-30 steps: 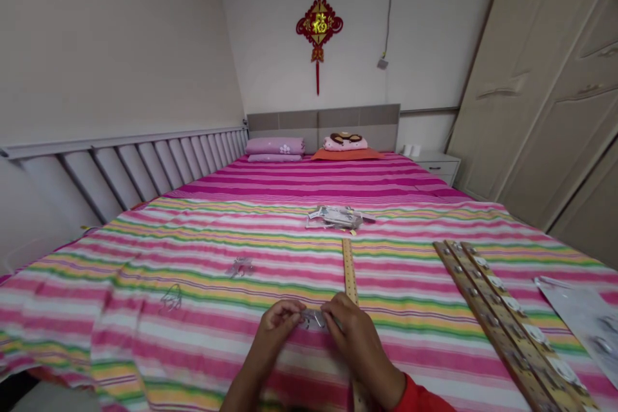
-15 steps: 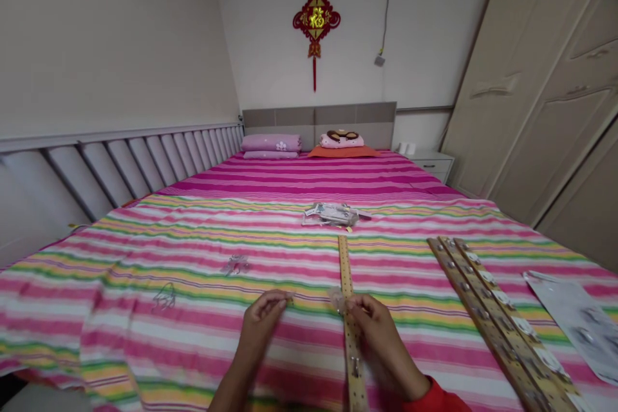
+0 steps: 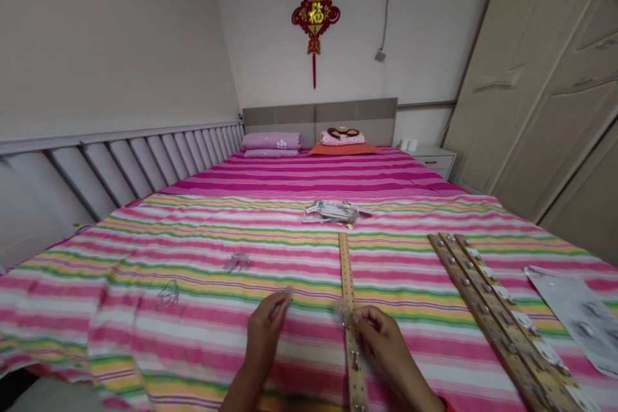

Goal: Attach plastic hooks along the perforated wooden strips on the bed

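Observation:
A long, narrow wooden strip [image 3: 346, 264] with rows of small holes lies lengthwise on the striped cloth in front of me. Several small metal pieces sit on its near end. My right hand [image 3: 381, 333] is over the strip, thumb and finger pinched on a small clear plastic bag [image 3: 344, 313] with something shiny in it; the exact contents are too small to tell. To the left of the strip, my left hand [image 3: 264, 320] is closed in a pinch around a small clear, plastic-looking piece [image 3: 288, 292], held just above the cloth.
Several wooden strips [image 3: 476, 293] bearing metal pieces and white tags lie at right, beside a clear bag [image 3: 574, 315]. Left of my hands are a small plastic packet [image 3: 237, 262] and a thin wire-like tangle [image 3: 168, 294]. A pile of packets [image 3: 333, 211] lies beyond the strip.
My right hand has moved slightly nearer along the strip with the small bag. My left hand has turned, its fingertips pointing up more, and the clear piece in them shows more.

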The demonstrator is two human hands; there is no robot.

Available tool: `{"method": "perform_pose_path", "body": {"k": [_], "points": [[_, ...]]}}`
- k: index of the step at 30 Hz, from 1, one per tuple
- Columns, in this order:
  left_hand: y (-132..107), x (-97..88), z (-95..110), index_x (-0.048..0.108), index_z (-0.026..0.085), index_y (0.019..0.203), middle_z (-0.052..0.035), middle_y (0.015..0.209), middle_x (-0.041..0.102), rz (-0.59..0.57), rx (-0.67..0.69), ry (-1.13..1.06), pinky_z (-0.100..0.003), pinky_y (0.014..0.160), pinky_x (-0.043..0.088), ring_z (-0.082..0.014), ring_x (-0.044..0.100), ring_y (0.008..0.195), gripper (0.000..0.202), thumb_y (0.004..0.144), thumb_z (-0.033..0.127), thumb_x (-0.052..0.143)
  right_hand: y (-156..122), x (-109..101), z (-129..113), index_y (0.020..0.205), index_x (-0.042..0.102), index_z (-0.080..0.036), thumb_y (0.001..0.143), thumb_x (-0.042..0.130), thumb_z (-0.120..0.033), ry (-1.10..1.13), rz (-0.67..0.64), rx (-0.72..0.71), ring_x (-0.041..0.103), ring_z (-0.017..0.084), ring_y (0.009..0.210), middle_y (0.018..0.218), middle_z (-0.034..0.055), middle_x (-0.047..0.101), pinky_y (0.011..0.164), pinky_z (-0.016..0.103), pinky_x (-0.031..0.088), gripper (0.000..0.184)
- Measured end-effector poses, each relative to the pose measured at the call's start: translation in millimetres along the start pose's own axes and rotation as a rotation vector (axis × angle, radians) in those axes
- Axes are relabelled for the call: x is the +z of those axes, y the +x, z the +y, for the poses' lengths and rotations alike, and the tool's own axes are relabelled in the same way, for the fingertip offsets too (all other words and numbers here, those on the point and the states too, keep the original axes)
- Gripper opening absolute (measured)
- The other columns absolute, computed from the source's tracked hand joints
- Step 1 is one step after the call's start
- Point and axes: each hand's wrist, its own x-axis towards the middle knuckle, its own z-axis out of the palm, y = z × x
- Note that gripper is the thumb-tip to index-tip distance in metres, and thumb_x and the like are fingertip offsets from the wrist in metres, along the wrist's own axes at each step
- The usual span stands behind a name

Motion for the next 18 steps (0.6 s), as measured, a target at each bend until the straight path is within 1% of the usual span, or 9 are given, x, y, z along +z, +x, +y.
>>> {"method": "perform_pose_path", "body": {"k": [2, 3, 5, 8, 10, 12, 14, 16, 18], "points": [[0.6, 0.2, -0.8, 0.067, 0.022, 0.098, -0.0060, 0.098, 0.072, 0.019, -0.048, 0.017, -0.035, 0.085, 0.055, -0.0214, 0.067, 0.092, 0.029, 0.079, 0.043, 0.061, -1.0, 0.2, -0.4, 0.058, 0.060, -0.017, 0.061, 0.071, -0.049, 0.001, 0.004, 0.000, 0.035, 0.009, 0.042, 0.047, -0.0054, 0.045, 0.042, 0.023, 0.025, 0.033], [1.3, -0.1, 0.1, 0.066, 0.021, 0.097, -0.0060, 0.097, 0.071, 0.019, -0.044, 0.031, -0.034, 0.083, 0.055, -0.0208, 0.067, 0.090, 0.028, 0.080, 0.042, 0.061, -1.2, 0.2, -0.5, 0.057, 0.060, -0.018, 0.060, 0.071, -0.049, -0.001, 0.007, -0.002, 0.035, 0.009, 0.042, 0.047, -0.0051, 0.046, 0.042, 0.023, 0.025, 0.034], [3.3, -0.8, 5.1, 0.067, 0.022, 0.095, -0.0061, 0.097, 0.069, 0.021, 0.029, 0.065, -0.034, 0.084, 0.054, -0.0202, 0.065, 0.092, 0.024, 0.081, 0.040, 0.059, -1.4, -0.1, -0.6, 0.057, 0.060, -0.018, 0.060, 0.071, -0.050, -0.002, 0.008, -0.001, 0.035, 0.009, 0.042, 0.047, -0.0048, 0.046, 0.042, 0.023, 0.025, 0.035], [5.5, -0.5, 19.4, 0.069, 0.022, 0.089, -0.0066, 0.094, 0.065, 0.081, 0.160, 0.111, -0.035, 0.085, 0.051, -0.0207, 0.061, 0.095, 0.021, 0.083, 0.037, 0.055, -1.5, -1.1, -0.7, 0.057, 0.059, -0.018, 0.060, 0.071, -0.053, 0.011, -0.001, -0.008, 0.035, 0.009, 0.042, 0.046, -0.0049, 0.046, 0.042, 0.024, 0.025, 0.037], [3.8, 2.8, 32.1, 0.069, 0.021, 0.088, -0.0066, 0.093, 0.064, 0.088, 0.158, 0.089, -0.033, 0.080, 0.052, -0.0203, 0.061, 0.092, 0.021, 0.084, 0.036, 0.054, -2.0, -1.6, -0.6, 0.056, 0.059, -0.018, 0.059, 0.071, -0.053, 0.019, -0.014, -0.025, 0.037, 0.010, 0.044, 0.047, -0.0041, 0.047, 0.044, 0.024, 0.026, 0.038], [-1.9, 9.6, 45.6, 0.067, 0.020, 0.089, -0.0063, 0.091, 0.065, 0.029, 0.101, 0.023, -0.031, 0.073, 0.053, -0.0191, 0.063, 0.085, 0.020, 0.083, 0.035, 0.054, -3.2, -1.3, 0.0, 0.057, 0.059, -0.018, 0.059, 0.072, -0.053, 0.026, -0.025, -0.029, 0.039, 0.010, 0.045, 0.049, -0.0031, 0.049, 0.044, 0.024, 0.027, 0.038], [-10.8, 18.9, 58.0, 0.066, 0.020, 0.090, -0.0058, 0.088, 0.066, -0.056, 0.073, -0.019, -0.029, 0.068, 0.054, -0.0177, 0.063, 0.078, 0.018, 0.082, 0.033, 0.057, -5.2, -0.2, 0.8, 0.059, 0.060, -0.018, 0.060, 0.072, -0.053, 0.043, -0.017, 0.006, 0.036, 0.009, 0.043, 0.047, -0.0045, 0.047, 0.043, 0.023, 0.024, 0.037], [-20.3, 28.6, 68.0, 0.066, 0.020, 0.090, -0.0059, 0.089, 0.065, -0.141, 0.143, -0.006, -0.030, 0.072, 0.054, -0.0181, 0.063, 0.080, 0.016, 0.079, 0.029, 0.060, -7.8, 1.5, 0.7, 0.062, 0.060, -0.018, 0.061, 0.071, -0.052, 0.067, -0.001, 0.048, 0.031, 0.008, 0.040, 0.045, -0.0067, 0.043, 0.042, 0.023, 0.022, 0.036], [-28.0, 36.7, 75.4, 0.068, 0.022, 0.095, -0.0072, 0.096, 0.063, -0.210, 0.261, 0.034, -0.033, 0.080, 0.053, -0.0200, 0.062, 0.091, 0.019, 0.077, 0.023, 0.062, -10.9, 2.7, -1.3, 0.062, 0.060, -0.018, 0.062, 0.071, -0.050, 0.080, -0.007, 0.041, 0.032, 0.008, 0.042, 0.047, -0.0066, 0.044, 0.043, 0.023, 0.024, 0.034]]}}
